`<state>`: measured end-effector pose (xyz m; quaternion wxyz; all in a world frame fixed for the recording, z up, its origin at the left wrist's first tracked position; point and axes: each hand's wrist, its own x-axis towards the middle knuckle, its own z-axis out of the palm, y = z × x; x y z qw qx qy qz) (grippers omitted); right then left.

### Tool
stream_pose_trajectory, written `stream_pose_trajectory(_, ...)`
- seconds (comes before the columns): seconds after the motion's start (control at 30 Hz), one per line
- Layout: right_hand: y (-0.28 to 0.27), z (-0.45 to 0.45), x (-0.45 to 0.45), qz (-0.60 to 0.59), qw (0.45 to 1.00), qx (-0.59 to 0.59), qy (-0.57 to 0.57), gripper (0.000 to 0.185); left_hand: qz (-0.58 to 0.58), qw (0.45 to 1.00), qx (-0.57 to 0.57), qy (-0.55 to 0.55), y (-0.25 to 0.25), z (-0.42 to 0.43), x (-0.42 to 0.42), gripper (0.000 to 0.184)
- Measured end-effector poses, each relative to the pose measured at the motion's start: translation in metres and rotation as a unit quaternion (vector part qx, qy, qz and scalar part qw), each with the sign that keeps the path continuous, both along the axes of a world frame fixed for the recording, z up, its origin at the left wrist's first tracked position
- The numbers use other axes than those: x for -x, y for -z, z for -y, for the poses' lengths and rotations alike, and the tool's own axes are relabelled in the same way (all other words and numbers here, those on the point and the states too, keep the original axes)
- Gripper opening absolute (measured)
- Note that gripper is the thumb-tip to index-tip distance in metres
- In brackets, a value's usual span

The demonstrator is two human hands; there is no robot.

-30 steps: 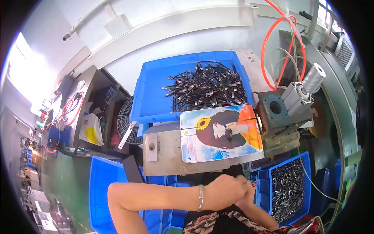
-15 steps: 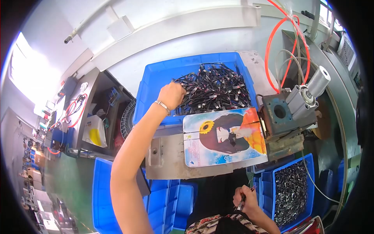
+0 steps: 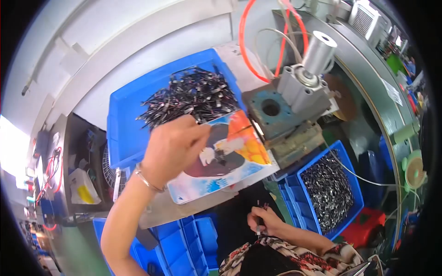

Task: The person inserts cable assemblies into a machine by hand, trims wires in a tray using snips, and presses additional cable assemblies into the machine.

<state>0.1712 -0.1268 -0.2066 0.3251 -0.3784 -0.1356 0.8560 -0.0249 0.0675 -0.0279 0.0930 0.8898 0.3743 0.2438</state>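
**Workshop bench [image 3: 159, 211], parts heaped near and far**

Near, the right hand [image 3: 269, 221] pinches a few wired parts [image 3: 259, 228]; more fill the right bin [image 3: 340, 147]. The left hand's [image 3: 172, 145] grip, over the picture board [image 3: 253, 170], cannot be told. Far, a heap [image 3: 200, 94] awaits handling, perhaps.

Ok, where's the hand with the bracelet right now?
In the head view, the left hand is left of centre, over the illustrated board, near the blue tray.
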Motion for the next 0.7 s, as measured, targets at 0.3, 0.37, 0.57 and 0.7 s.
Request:
stream_pose_trajectory(0.3,-0.009,0.009,-0.004,0.006,0.999,-0.045,-0.019,0.047,-0.105,0.991,0.031,0.071,0.029,-0.014,-0.059,0.016)
stream_pose_trajectory(0.37,-0.006,0.011,-0.010,0.002,0.999,-0.037,-0.020,0.047,-0.115,0.990,0.045,0.062,0.032,-0.016,-0.062,0.015)
stream_pose_trajectory(0.57,0.001,0.011,-0.013,0.010,0.998,-0.055,-0.010,0.048,-0.062,0.993,0.065,0.077,0.035,-0.021,-0.075,0.014)
stream_pose_trajectory(0.7,-0.008,0.006,-0.012,0.010,0.998,-0.059,-0.005,0.047,-0.047,0.984,0.155,0.080,0.028,-0.025,-0.072,0.015)
